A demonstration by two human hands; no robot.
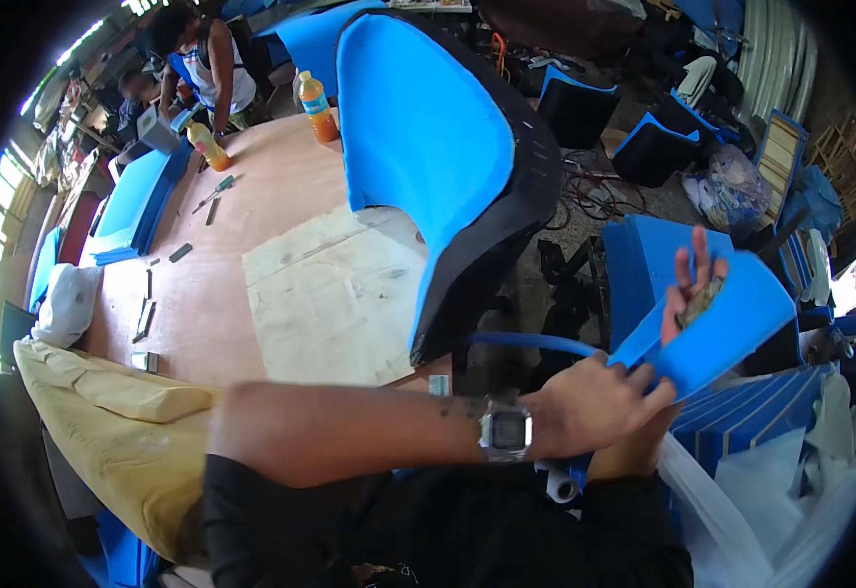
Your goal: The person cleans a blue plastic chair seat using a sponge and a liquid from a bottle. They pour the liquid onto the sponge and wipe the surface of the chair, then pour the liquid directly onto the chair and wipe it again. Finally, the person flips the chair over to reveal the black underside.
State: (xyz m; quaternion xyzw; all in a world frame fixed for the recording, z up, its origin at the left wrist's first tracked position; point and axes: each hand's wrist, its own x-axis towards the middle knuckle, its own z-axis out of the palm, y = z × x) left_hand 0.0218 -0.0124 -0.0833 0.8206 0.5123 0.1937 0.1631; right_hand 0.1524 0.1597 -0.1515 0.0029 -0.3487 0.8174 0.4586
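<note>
My left hand point(600, 407), below a wrist watch point(506, 429), reaches across to the right. Its fingers are closed on the lower edge of a curved blue foam piece point(727, 318). My right hand point(698, 274) rises behind that foam with its fingers apart, and the foam hides part of its palm. A mottled brownish patch point(704, 302) shows at this palm; I cannot tell what it is. Left of both hands stands a large curved chair-back shell point(428, 118), blue foam inside and black outside, at the edge of the wooden table point(183, 314).
Two bottles with orange liquid point(318, 108) point(207, 147), a screwdriver point(217, 191) and small dark strips point(181, 252) lie or stand on the table. Blue foam sheets point(144, 201) are stacked at far left, where a person point(217, 78) bends. Black-and-blue seat shells point(658, 147) stand at right.
</note>
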